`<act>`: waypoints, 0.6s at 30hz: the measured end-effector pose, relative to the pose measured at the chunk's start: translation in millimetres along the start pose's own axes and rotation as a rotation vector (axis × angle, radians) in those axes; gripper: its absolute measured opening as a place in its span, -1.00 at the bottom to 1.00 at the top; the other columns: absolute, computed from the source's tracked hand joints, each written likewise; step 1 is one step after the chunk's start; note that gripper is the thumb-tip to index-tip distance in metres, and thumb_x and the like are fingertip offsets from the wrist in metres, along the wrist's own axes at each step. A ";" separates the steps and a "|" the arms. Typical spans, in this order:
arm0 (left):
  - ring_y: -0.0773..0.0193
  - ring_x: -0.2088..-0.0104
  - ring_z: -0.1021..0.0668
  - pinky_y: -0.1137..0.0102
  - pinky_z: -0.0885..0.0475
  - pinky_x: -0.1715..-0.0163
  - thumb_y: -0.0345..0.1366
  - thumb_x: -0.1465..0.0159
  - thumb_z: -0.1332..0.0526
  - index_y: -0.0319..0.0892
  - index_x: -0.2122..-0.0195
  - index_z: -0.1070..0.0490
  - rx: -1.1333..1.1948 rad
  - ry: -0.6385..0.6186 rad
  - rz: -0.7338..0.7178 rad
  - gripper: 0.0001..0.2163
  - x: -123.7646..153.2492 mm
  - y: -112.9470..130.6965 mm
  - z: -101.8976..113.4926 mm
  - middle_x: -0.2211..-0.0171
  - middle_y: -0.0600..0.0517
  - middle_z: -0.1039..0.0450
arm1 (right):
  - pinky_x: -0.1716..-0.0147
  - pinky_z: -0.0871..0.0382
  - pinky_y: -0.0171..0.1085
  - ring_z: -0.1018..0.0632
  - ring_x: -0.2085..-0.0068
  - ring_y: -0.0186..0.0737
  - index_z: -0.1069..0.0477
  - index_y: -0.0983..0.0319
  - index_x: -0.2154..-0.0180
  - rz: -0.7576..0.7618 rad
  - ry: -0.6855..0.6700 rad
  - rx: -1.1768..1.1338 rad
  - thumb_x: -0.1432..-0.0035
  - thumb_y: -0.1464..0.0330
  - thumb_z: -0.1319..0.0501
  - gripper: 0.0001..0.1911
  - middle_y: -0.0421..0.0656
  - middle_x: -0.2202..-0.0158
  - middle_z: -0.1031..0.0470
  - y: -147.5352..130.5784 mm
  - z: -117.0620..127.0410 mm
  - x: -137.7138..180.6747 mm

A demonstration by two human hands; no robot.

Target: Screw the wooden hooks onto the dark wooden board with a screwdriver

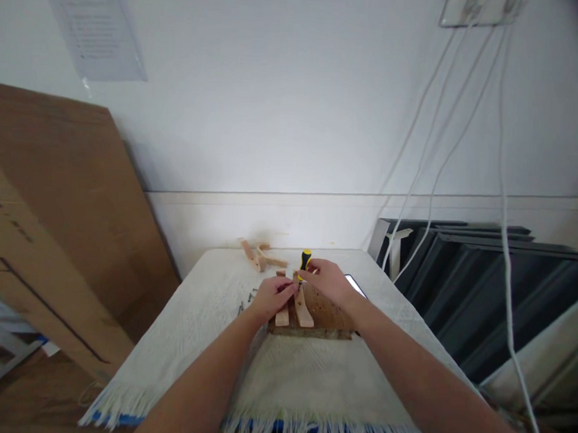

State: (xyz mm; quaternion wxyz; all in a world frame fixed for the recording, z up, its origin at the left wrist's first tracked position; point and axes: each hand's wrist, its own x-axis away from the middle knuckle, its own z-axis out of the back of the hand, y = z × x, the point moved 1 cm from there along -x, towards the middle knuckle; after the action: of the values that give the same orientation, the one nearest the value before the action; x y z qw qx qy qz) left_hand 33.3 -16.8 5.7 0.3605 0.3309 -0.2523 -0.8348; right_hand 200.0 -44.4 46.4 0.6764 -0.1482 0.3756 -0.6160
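The screwdriver (306,257) stands roughly upright — handle up, lower end toward the curved wooden piece (303,307) on the board (330,307). The person's right hand (327,281) comes at it from the right, thumb and fingers closed around the handle. The left hand (274,296) lies just left of and below the handle, nearer the lower end, its fingertips bunched together — whether they pinch anything there is too small to tell.
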 end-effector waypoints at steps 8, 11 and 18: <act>0.36 0.46 -0.43 0.51 -0.27 0.45 -0.16 -0.23 -0.05 -0.22 0.39 -0.49 0.027 0.005 0.006 -0.70 -2.9 -4.9 -0.2 0.50 0.06 -0.44 | 0.44 -0.26 -0.34 -0.40 0.46 -0.34 -0.34 0.22 0.29 0.062 0.104 -0.179 -0.07 0.27 -0.14 -0.83 -0.23 0.42 -0.40 6.7 -24.7 8.2; 0.34 0.42 -0.45 0.50 -0.29 0.39 -0.23 -0.21 -0.07 -0.23 0.38 -0.49 0.049 0.015 -0.021 -0.75 -2.9 -7.8 -1.5 0.46 0.04 -0.47 | 0.40 -0.28 -0.34 -0.39 0.41 -0.34 -0.34 0.22 0.30 0.202 0.101 -0.196 -0.07 0.30 -0.16 -0.86 -0.19 0.33 -0.36 6.0 -30.3 11.8; 0.32 0.40 -0.46 0.48 -0.30 0.37 -0.25 -0.19 -0.10 -0.25 0.38 -0.50 0.087 0.018 -0.003 -0.77 -0.6 2.4 -2.9 0.44 0.01 -0.49 | 0.39 -0.26 -0.32 -0.37 0.39 -0.29 -0.30 0.21 0.46 0.221 0.116 -0.205 -0.11 0.28 -0.13 -0.84 -0.19 0.41 -0.31 10.7 -26.5 19.6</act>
State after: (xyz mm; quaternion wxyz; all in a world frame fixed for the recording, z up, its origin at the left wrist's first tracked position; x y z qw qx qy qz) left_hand 36.8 -18.3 5.6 0.3466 0.3541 -0.2844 -0.8207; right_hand 188.6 -53.9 15.0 0.6985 -0.1385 0.4892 -0.5037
